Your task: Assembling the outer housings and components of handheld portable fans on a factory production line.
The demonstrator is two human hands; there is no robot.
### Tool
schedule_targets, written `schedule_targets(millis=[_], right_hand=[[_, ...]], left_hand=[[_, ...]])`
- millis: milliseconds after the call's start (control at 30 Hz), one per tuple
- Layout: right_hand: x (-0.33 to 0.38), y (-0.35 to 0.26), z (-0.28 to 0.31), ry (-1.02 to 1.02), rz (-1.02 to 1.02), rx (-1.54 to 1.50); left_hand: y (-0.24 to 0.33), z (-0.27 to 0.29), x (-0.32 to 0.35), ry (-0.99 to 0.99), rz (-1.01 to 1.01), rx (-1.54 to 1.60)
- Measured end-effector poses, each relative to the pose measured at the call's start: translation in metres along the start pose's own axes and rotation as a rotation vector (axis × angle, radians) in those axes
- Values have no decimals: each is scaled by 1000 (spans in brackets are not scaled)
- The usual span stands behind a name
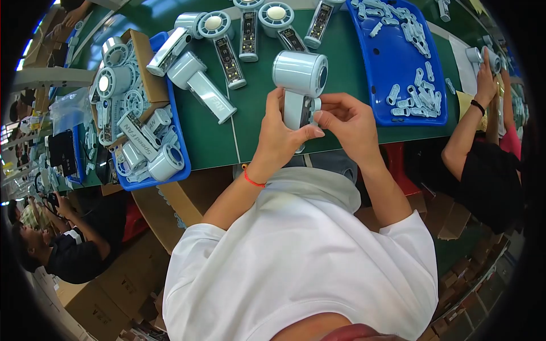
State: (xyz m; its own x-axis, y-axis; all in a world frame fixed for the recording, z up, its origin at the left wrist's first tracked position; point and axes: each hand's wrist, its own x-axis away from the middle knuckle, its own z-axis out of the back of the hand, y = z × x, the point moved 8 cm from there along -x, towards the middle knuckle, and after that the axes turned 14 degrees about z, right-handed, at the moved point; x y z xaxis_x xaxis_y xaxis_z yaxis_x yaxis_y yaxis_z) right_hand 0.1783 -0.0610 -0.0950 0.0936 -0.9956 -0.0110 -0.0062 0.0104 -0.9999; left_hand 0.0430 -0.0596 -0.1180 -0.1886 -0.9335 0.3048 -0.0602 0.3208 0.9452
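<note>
A pale blue handheld fan [296, 74] stands upright before me, its round head up and its handle down. My left hand [276, 133] is closed around the handle, thumb across its lower part. The handle's right side lies open and shows dark inner parts. At that opening my right hand [352, 125] pinches a small pale blue plastic piece [317, 104] with thumb and forefinger. Its fingertips hide most of the piece, so I cannot tell whether it is seated in the handle.
Several handheld fans with exposed circuit boards [230, 61] lie along the green table [256, 108]. A blue tray [380, 99] with small plastic pieces is at right. Another blue tray [181, 145] at left holds fans and a cardboard box [149, 68]. Other people work on both sides.
</note>
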Motion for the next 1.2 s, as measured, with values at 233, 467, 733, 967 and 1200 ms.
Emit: schedule_targets(millis=[233,467,733,967,1200], right_hand=[[-6,-1,-4,20,6,177],[-10,2,-1,33,36,225],[-15,22,1,-26,-158,58],[-23,30,-8,-61,-115,-143],[-11,26,-10,-56,102,-119]], left_hand=[[-3,3,-6,-19,-40,-150],[3,-1,-6,61,-88,-300],[-1,-1,-11,50,-70,-382],[11,2,-11,-8,-117,-413],[5,-7,-9,-222,103,-191]])
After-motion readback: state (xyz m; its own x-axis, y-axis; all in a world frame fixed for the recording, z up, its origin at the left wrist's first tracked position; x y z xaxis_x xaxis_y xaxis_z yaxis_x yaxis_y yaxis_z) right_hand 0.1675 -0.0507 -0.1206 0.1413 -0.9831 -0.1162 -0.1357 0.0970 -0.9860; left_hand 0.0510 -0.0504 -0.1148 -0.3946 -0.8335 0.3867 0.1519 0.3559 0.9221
